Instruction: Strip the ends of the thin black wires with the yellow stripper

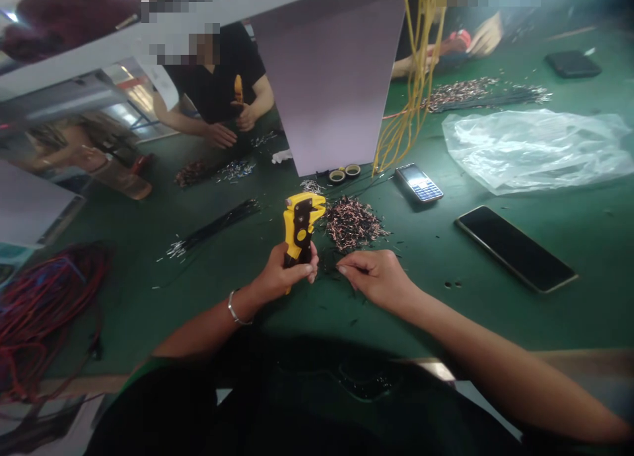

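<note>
Our left hand (284,274) grips a yellow wire stripper (300,225) at mid-frame, its fingers (312,271) wrapped closed around the handle. Just beside it, our right hand (376,278) has its fingers (344,268) pinched together among short black wire scraps (329,264) on the green surface (495,330); whether they hold a piece is too small to tell. A heap of stripped wires (352,224) lies just above. To the right sit a keypad phone (419,182), a black smartphone (515,248) and a plastic bag (537,152), while a co-worker (218,86) at upper left holds a yellow-handled tool (238,90)
</note>
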The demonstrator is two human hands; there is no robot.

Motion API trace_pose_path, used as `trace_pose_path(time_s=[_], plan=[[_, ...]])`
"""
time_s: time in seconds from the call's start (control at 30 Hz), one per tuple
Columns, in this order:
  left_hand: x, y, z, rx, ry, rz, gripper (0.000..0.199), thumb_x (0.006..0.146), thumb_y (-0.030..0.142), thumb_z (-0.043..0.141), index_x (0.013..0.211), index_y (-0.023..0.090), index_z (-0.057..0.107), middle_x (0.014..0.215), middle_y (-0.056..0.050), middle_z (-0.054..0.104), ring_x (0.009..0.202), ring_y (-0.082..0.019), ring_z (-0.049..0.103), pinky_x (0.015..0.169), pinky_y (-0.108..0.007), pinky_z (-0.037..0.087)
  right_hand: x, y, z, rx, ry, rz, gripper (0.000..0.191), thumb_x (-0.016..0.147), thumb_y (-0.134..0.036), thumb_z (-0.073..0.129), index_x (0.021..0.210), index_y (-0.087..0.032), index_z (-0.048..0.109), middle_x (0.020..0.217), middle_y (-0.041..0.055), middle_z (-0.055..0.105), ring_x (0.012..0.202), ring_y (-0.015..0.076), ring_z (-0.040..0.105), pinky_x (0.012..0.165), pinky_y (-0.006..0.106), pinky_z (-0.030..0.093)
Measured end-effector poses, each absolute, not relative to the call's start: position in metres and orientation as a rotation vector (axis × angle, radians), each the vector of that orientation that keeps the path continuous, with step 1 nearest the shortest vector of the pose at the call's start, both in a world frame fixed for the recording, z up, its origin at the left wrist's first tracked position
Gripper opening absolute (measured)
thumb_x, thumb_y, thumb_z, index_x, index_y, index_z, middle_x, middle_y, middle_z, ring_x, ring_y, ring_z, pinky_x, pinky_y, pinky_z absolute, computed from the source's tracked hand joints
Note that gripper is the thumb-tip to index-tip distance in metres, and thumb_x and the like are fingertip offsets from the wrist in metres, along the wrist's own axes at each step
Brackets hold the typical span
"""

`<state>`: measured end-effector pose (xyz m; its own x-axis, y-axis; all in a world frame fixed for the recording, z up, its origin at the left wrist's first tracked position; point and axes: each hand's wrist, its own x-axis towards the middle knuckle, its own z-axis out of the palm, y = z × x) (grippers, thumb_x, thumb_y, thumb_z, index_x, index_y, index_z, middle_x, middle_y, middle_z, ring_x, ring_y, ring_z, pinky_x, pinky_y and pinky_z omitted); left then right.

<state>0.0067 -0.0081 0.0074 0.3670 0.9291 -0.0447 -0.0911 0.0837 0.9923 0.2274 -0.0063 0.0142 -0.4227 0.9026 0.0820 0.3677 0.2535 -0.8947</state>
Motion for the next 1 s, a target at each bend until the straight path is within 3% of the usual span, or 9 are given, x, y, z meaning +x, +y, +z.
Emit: trace_pose_path(time_s=[0.27,0.43,0.67,1.0], plan=[[0.003,-0.004,0.007,1.215,0.888,0.996,0.025,0.075,0.019,0.074,0.093,0.012,0.059,0.075,-0.001,0.061,0.059,-0.012,0.058,0.058,-0.03,0.051,0.237,0.002,0.016,-1.235,-1.764,1.022,0.021,0.08,-0.026,0.054,0.066,-0.019,0.069,0.052,-0.0021,0.058,0.049,0.011,0.049,0.052,0.025,0.04],[0.004,0.001,0.01,1.211,0.831,1.008,0.027,0.073,0.019,0.075,0.094,0.013,0.06,0.079,-0.005,0.067,0.059,-0.014,0.059,0.057,-0.03,0.051,0.241,0.008,0.018,-1.293,-1.627,0.984,0.02,0.078,-0.032,0.058,0.071,-0.019,0.072,0.048,-0.0032,0.054,0.047,0.0111,0.047,0.05,0.026,0.04],[0.004,-0.002,0.009,1.227,0.687,0.874,0.033,0.073,0.019,0.073,0.103,0.012,0.062,0.099,-0.014,0.07,0.073,-0.019,0.063,0.073,-0.039,0.052,0.236,0.004,0.019,-1.312,-1.57,0.933,0.02,0.077,-0.031,0.057,0.069,-0.019,0.07,0.049,-0.0033,0.054,0.047,0.0104,0.046,0.049,0.025,0.038],[0.007,-0.005,0.008,1.058,0.523,0.752,0.045,0.068,0.02,0.073,0.111,0.013,0.061,0.095,-0.014,0.069,0.078,-0.024,0.064,0.077,-0.042,0.05,0.237,-0.004,0.026,-1.252,-1.628,0.656,0.02,0.079,-0.024,0.055,0.064,-0.019,0.067,0.054,-0.0019,0.06,0.048,0.0101,0.05,0.05,0.024,0.041]])
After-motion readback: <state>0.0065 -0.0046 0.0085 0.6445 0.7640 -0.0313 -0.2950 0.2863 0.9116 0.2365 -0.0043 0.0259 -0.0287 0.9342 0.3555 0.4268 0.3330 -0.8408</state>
